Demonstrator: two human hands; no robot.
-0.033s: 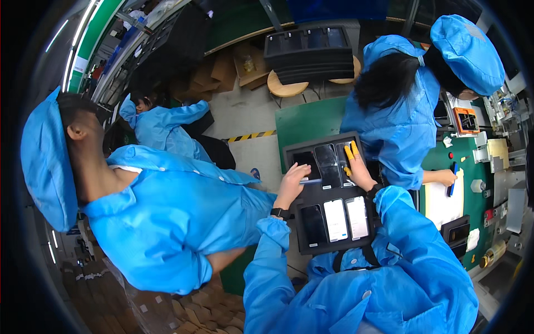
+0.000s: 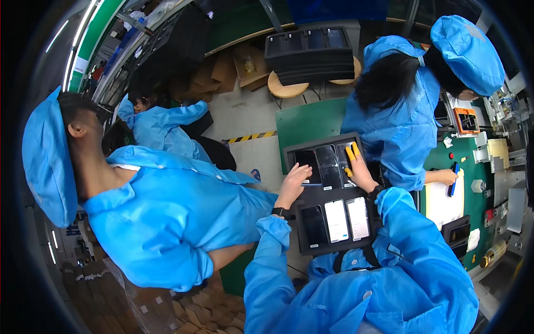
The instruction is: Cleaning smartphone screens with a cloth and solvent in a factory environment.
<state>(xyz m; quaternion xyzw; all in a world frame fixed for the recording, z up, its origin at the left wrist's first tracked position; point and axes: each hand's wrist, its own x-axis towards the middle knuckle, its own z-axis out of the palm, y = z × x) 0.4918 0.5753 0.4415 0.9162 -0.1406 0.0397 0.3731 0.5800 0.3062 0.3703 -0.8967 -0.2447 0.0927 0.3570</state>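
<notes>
In front of me lies a black tray with two rows of phones in its slots. My left hand rests its outstretched fingers on the left edge of the dark far-left phone; the thumb is hard to make out. The middle phone of the far row is also dark. My right hand, with yellow covers on two fingers, lies spread over the far-right phone, partly hiding it. In the near row are a dark phone and two phones with lit white screens.
A green table extends beyond the tray. Close by on the left stands a co-worker; another at the right holds a blue pen-like thing over paper. Stacked black trays sit on round stools at the back.
The far-left phone's near edge, tilted up by my left hand before, now lies flatter in its slot. My left fingers have shifted slightly; the right hand stays in place.
</notes>
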